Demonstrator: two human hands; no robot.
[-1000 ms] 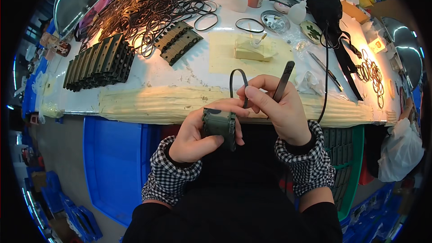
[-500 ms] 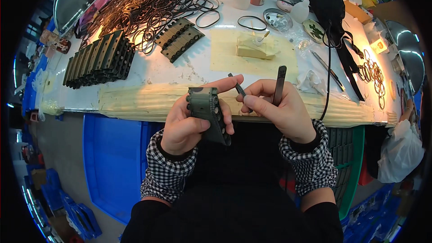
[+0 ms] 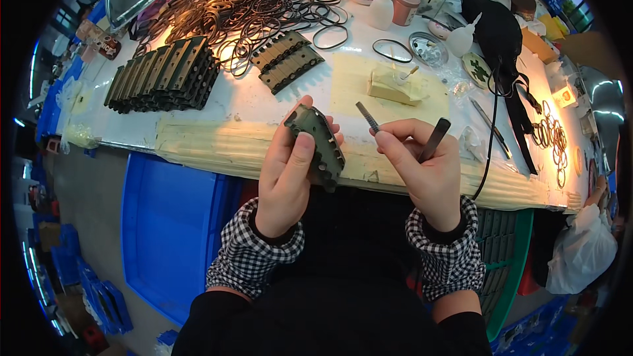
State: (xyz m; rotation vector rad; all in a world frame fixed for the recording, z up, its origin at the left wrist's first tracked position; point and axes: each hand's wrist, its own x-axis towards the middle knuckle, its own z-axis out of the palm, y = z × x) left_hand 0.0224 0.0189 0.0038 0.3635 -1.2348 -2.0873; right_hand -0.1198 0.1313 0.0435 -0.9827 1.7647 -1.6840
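Head view: our left hand [image 3: 290, 175] grips a dark green plastic block [image 3: 318, 145] with a row of holes, thumb along its front face, fingers wrapped behind. The block is held in the air just over the near table edge [image 3: 217, 151].

Our right hand [image 3: 422, 168] is closed round a black-handled tool [image 3: 434, 140]; its thin grey tip [image 3: 368, 117] sticks up between thumb and forefinger, just right of the block, not touching it.

On the table: a row of similar dark blocks [image 3: 161, 79] far left, two more blocks [image 3: 287, 59] in the middle, a heap of black rubber rings [image 3: 224, 6] behind them, a cream-coloured lump [image 3: 394, 86] on the mat. Blue bin [image 3: 171, 224] below the table, left of us.
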